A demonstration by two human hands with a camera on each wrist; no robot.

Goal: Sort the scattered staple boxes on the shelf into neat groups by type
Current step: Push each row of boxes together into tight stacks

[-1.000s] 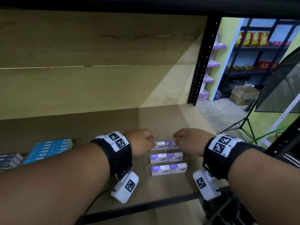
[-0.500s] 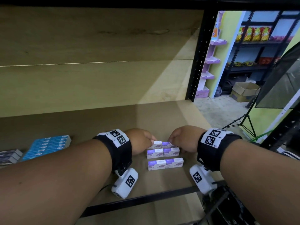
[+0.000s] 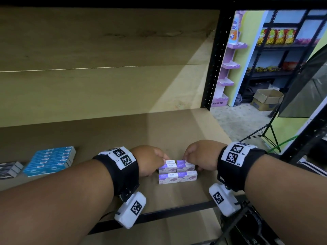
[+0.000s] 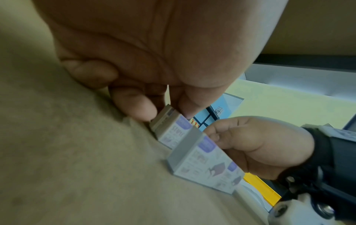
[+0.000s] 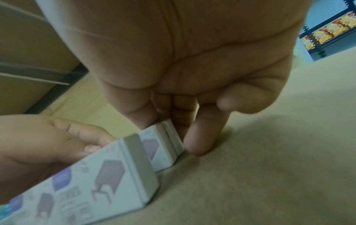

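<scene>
Purple-and-white staple boxes (image 3: 177, 171) lie in three close rows of two on the brown shelf board (image 3: 177, 131). My left hand (image 3: 163, 159) pinches the left end of the back row's left box (image 4: 170, 124) between thumb and fingertip. At the other end my right hand (image 3: 185, 159) holds the back row's right box (image 5: 163, 144) with thumb and curled fingers, one fingertip on the board. The front row (image 4: 204, 164) lies free, nearer to me. A tidy block of blue staple boxes (image 3: 50, 160) sits at the left, and grey boxes (image 3: 9, 169) lie beyond it.
A black metal rail (image 3: 177, 212) runs along the shelf's front edge. A black perforated upright (image 3: 214, 68) stands at the back right corner, where the board ends. A wooden back panel (image 3: 88, 85) closes the rear. Bare board lies between the blue block and the purple rows.
Both hands have drawn the back pair of purple boxes toward me, so it now sits tight against the middle row. The front row has not moved.
</scene>
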